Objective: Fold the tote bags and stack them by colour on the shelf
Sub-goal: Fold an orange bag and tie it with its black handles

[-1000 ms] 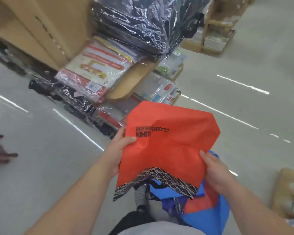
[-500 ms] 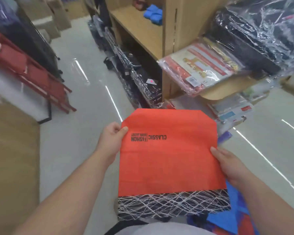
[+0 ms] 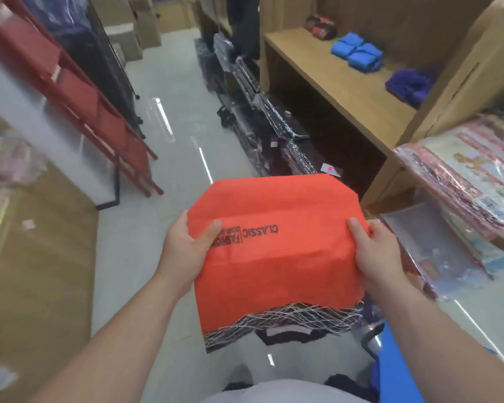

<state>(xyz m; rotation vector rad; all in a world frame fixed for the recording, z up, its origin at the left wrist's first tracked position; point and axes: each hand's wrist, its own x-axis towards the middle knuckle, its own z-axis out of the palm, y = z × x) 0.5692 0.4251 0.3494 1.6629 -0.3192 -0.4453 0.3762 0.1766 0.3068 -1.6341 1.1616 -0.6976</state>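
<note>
An orange-red tote bag (image 3: 277, 257) with black "CLASSIC FASHION" print and a black band with white scribble lines along its near edge is held flat in front of me. My left hand (image 3: 186, 251) grips its left edge, thumb on top over the print. My right hand (image 3: 376, 251) grips the right edge, thumb on top. On the wooden shelf (image 3: 326, 74) at upper right lie folded blue bags (image 3: 357, 55), a purple pile (image 3: 409, 85) and a dark red patterned bundle (image 3: 320, 26).
Plastic-wrapped dark goods (image 3: 262, 112) line the floor under the shelf. Wrapped red-printed packs (image 3: 463, 175) stick out at right. A red metal rack (image 3: 79, 94) and cardboard (image 3: 35, 257) stand at left. Blue bags (image 3: 396, 370) lie by my right forearm.
The view swung left, bringing the wooden shelf with blue and purple bags into sight. Both hands slid further onto the orange bag, which is now flatter and folded shorter.
</note>
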